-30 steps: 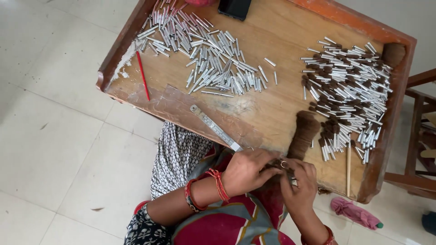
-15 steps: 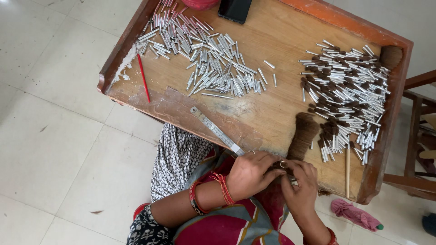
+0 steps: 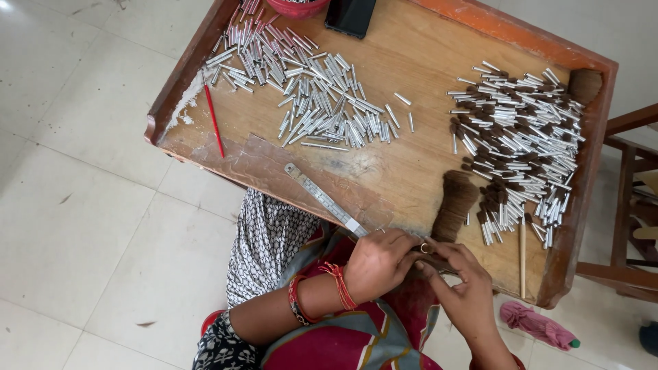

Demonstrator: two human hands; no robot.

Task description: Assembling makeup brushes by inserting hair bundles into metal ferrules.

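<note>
Pinching together at the near edge of the wooden table, both sets of fingers are closed on something small and dark, apparently a tuft of brown bristle fibre, though exactly what sits between them is too small to tell. The left hand curls in from the left; the right hand meets it from the right, a ring showing where they touch. Just beyond the fingertips, up and slightly right, stands the bundle of brown fibre, its long axis running away from the person; the right hand is nearer to it. Further out: a metal ruler lying diagonally, bare silver tubes heaped at left, fibre-tipped tubes at right, a red pencil.
</note>
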